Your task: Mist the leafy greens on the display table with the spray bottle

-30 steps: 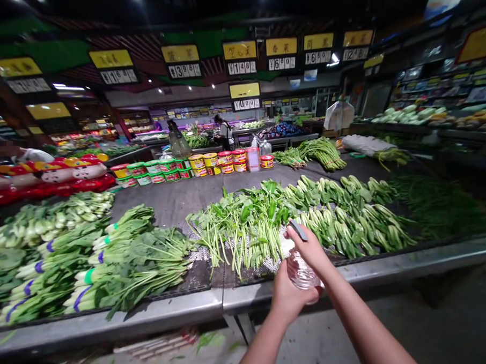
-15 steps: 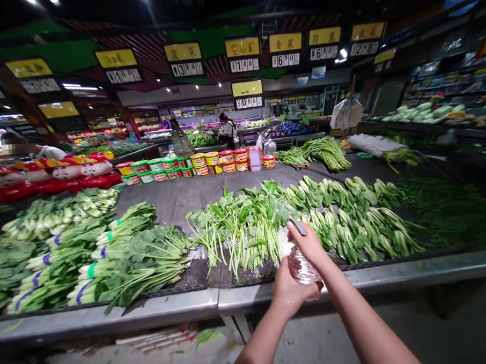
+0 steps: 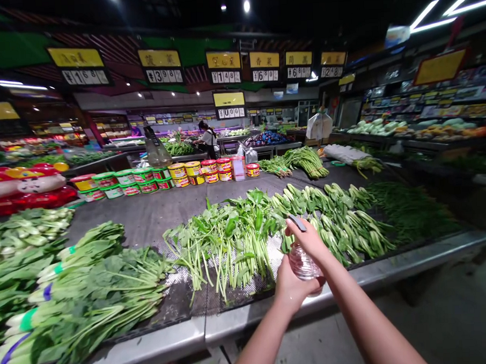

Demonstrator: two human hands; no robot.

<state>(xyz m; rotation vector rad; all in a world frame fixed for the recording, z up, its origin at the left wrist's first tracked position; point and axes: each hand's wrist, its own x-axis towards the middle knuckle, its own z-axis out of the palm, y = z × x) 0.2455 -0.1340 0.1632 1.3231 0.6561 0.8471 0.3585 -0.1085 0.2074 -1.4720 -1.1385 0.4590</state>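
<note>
Both my hands are on a clear ribbed plastic spray bottle [image 3: 302, 262], held upright over the front edge of the vegetable stand. My right hand [image 3: 308, 239] is wrapped round its top, where a grey piece of the spray head sticks out above the fingers. Lower down, my left hand [image 3: 291, 287] grips the bottle's body near its base. Just beyond the bottle lie loose leafy greens with long thin stems [image 3: 233, 241]. Rows of small green bok choy [image 3: 345, 234] spread to the right of them. The trigger is hidden by my fingers.
A metal rail [image 3: 241, 319] runs along the stand's front. Banded leafy bunches [image 3: 90, 290] lie at left. Stacked colourful tubs [image 3: 186, 173] line the back, beside green bundles [image 3: 306, 162]. Price signs [image 3: 223, 67] hang overhead. Farther off stands a person [image 3: 208, 140].
My view has turned to the right and shifted a little, so the stand and signs appear farther left. Both hands keep their grip on the spray bottle.
</note>
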